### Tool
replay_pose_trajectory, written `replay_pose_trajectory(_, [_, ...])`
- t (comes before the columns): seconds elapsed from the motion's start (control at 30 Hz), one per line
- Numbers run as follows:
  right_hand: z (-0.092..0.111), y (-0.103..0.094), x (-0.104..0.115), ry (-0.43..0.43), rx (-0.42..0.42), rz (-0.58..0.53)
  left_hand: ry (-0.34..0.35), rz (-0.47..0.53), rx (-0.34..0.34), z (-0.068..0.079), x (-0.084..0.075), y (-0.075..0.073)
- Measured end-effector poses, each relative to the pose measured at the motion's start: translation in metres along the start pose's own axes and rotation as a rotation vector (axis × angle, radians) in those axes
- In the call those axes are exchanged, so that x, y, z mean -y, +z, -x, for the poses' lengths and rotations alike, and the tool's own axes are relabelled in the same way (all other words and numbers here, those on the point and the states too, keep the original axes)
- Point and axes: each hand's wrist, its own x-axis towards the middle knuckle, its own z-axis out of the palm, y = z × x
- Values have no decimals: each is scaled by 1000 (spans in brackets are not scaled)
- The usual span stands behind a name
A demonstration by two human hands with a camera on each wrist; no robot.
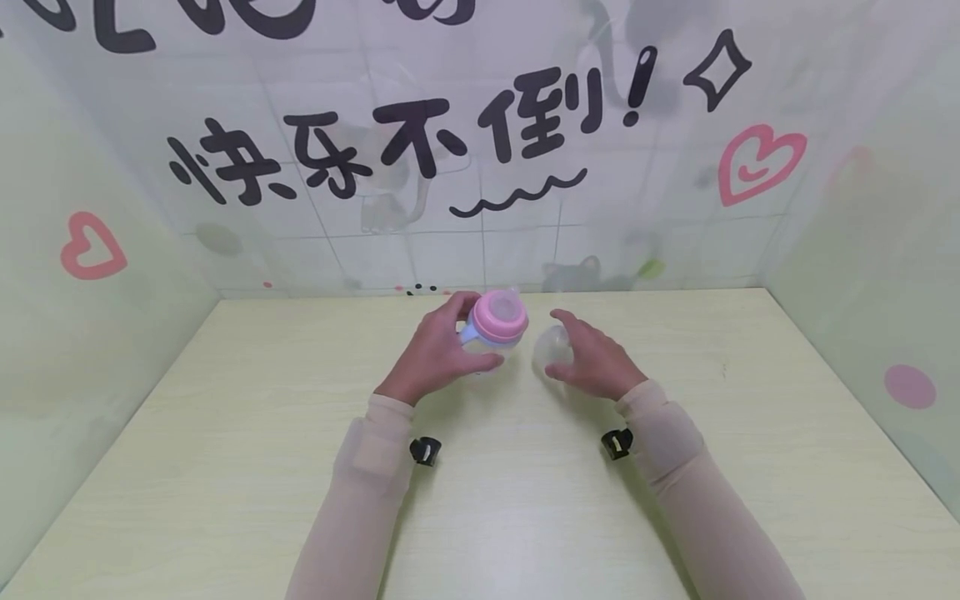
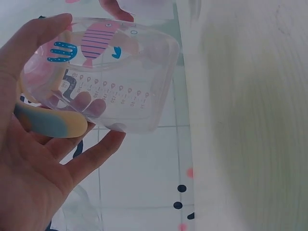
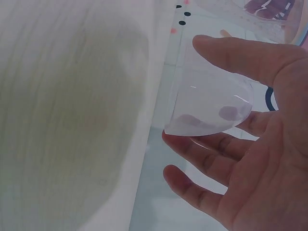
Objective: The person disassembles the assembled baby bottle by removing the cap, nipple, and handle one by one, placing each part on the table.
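A clear baby bottle [image 1: 500, 315] with a pink collar stands out near the back of the table, and my left hand [image 1: 431, 354] grips it off to the left side. In the left wrist view the bottle [image 2: 137, 72] shows a striped pink fish and measuring marks; thumb and fingers lie on opposite sides, beside a yellow-and-blue handle [image 2: 57, 120]. To its right, my right hand [image 1: 600, 360] holds a clear dome-shaped cover [image 1: 551, 352]. In the right wrist view the cover [image 3: 211, 108] sits between thumb and fingers, its wide rim toward the tabletop.
The pale wood-grain table [image 1: 502, 517] is enclosed by a back wall [image 1: 420, 254] and side panels. Black lettering and pink hearts decorate them. A black wrist-mounted piece [image 1: 426, 451] juts from the left sleeve, and a similar piece [image 1: 617, 444] from the right one.
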Motion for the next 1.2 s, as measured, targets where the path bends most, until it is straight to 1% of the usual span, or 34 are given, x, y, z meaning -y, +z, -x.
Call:
replay_pose_trajectory(0.43, [0,4,0,-7,32,16,3,6,1,1,0,0])
replay_pose_trajectory(0.63, [1,6,-2,-5,37,35,2,7,1,1,0,1])
replay_pose_trajectory(0.9, [0,9,-5,-28,37,80,-1,22,6,1,1,2])
replay_pose_trajectory(1.2, [0,10,-7,-39,41,83,-3,9,4,1,1,2])
